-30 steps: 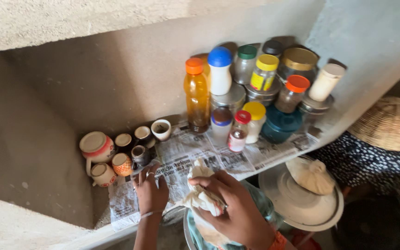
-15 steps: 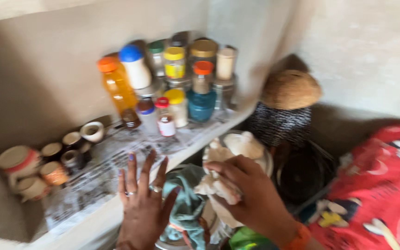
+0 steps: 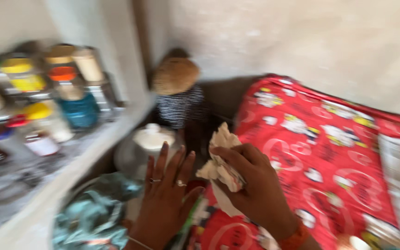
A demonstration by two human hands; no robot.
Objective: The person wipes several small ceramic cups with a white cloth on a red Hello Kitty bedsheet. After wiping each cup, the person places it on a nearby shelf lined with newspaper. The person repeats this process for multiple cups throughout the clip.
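Right hand: the right hand [image 3: 255, 185], in the lower middle of the frame, was clenched around a crumpled pale cloth [image 3: 221, 162], which stuck out above and below the fist.
Left hand: the left hand [image 3: 165, 199] was released, its fingers spread and flat, holding nothing, just left of the cloth and beside a bluish-green rag [image 3: 96, 215] in the lower left.
Place of the cloth: it was in the air between the shelf [image 3: 70, 171] on the left and the red printed bedcover [image 3: 325, 153] on the right.
Around: blurred jars [image 3: 77, 109] stood on the shelf in the upper left; a woven basket [image 3: 176, 76] sat on a striped thing in the upper middle.
Grip advice: I judged the hold was firm, but loose ends hung free, so gathering them into the fist would keep them from catching the jars.
Doubt: the picture was blurred, so small details could not be told.
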